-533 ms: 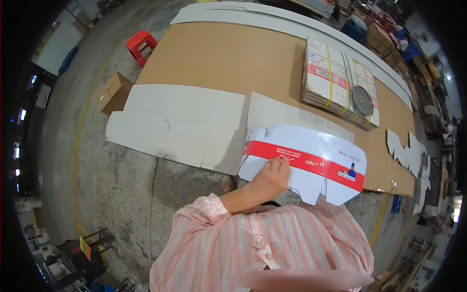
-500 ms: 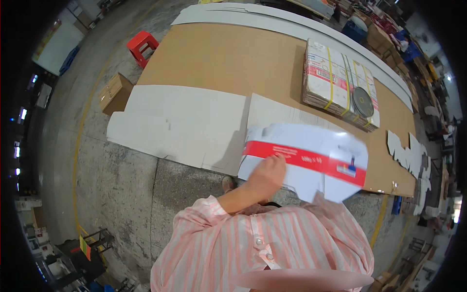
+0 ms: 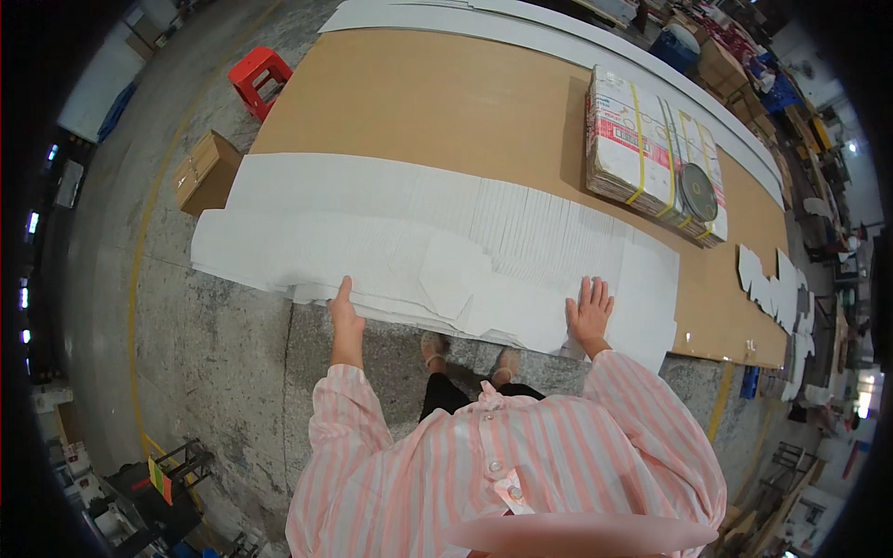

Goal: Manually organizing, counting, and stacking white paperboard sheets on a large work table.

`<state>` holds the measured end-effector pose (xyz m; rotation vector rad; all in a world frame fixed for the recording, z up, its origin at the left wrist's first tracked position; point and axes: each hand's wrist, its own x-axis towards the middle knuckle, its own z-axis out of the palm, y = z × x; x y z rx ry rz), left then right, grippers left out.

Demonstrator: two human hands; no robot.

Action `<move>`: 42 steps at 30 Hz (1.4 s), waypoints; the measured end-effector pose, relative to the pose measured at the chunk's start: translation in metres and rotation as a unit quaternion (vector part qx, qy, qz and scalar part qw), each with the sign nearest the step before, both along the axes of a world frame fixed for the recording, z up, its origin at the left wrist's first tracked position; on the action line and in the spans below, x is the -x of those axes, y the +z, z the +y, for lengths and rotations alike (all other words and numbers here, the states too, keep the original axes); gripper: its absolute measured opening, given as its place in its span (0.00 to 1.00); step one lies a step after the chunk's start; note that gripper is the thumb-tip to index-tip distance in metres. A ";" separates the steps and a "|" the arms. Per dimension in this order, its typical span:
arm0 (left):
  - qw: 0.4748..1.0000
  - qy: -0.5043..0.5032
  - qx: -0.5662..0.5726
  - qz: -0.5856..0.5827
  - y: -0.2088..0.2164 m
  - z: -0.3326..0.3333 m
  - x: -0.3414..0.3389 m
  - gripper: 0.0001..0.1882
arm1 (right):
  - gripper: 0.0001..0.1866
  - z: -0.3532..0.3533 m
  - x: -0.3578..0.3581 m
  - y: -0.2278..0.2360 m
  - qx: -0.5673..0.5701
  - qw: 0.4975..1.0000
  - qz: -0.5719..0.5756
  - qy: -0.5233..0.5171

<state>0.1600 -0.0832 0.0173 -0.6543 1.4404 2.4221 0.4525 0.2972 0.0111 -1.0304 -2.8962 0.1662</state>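
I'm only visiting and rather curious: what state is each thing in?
White cardboard sheets: flat, overlapping
Left hand: at the sheets' near edge, grip unclear
Right hand: open, resting on the sheets
Carton bundle: strapped together
Dark disc: lying on the bundle
Red stool: upright
Brown box: closure unclear

"What carries everything?"
"A bench [image 3: 446, 102] with a flat brown top."
"What lies along its near side?"
"White cardboard sheets [image 3: 353, 205], spread from left toward right, near edges uneven."
"And beyond?"
"A strapped stack of flat cartons [image 3: 615, 110], far right. Long white strips [image 3: 521, 28] line the far edge; jagged white cut-outs [image 3: 766, 290] lie at the right end."
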 end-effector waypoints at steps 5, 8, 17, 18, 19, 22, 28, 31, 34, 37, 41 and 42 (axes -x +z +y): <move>0.935 -0.113 0.313 0.126 0.097 0.056 -0.019 0.17 | 0.34 0.011 -0.018 -0.003 -0.005 1.000 -0.017 -0.019; 0.751 -0.228 0.503 0.361 0.135 0.076 -0.051 0.13 | 0.34 0.005 -0.007 -0.005 0.002 1.000 -0.014 0.007; 0.345 -0.267 0.505 0.744 0.200 0.194 -0.160 0.22 | 0.34 0.088 -0.090 -0.136 0.108 0.993 -0.055 0.006; 0.445 -0.299 0.460 0.707 0.202 0.185 -0.148 0.21 | 0.34 0.088 -0.089 -0.128 0.114 0.993 -0.026 -0.029; 0.539 -0.321 0.455 0.632 0.197 0.150 -0.132 0.19 | 0.35 0.045 -0.038 -0.092 0.148 0.989 0.000 -0.019; 0.821 -0.296 0.402 0.276 0.149 0.085 -0.095 0.20 | 0.34 0.013 -0.019 -0.010 0.001 1.000 -0.004 0.003; 0.999 0.016 0.025 0.013 0.007 0.006 -0.005 0.24 | 0.35 0.014 -0.019 -0.003 -0.011 1.000 -0.010 -0.004; 0.997 -0.013 0.079 0.023 -0.010 0.000 0.009 0.26 | 0.35 0.016 -0.021 -0.004 0.005 1.000 -0.022 -0.014; 0.939 -0.103 0.309 0.109 0.009 0.018 -0.002 0.25 | 0.35 0.022 -0.029 -0.005 0.004 0.999 -0.023 -0.021; 0.887 -0.105 0.425 0.146 0.005 0.012 -0.008 0.22 | 0.35 0.020 -0.029 -0.003 0.008 1.000 -0.016 -0.024; 1.000 -0.004 -0.027 0.006 -0.019 -0.010 0.009 0.21 | 0.34 0.019 -0.023 -0.004 -0.015 1.000 0.005 -0.003; 1.000 -0.009 -0.025 0.006 -0.024 -0.012 0.008 0.21 | 0.34 0.018 -0.026 -0.002 -0.012 1.000 0.005 -0.007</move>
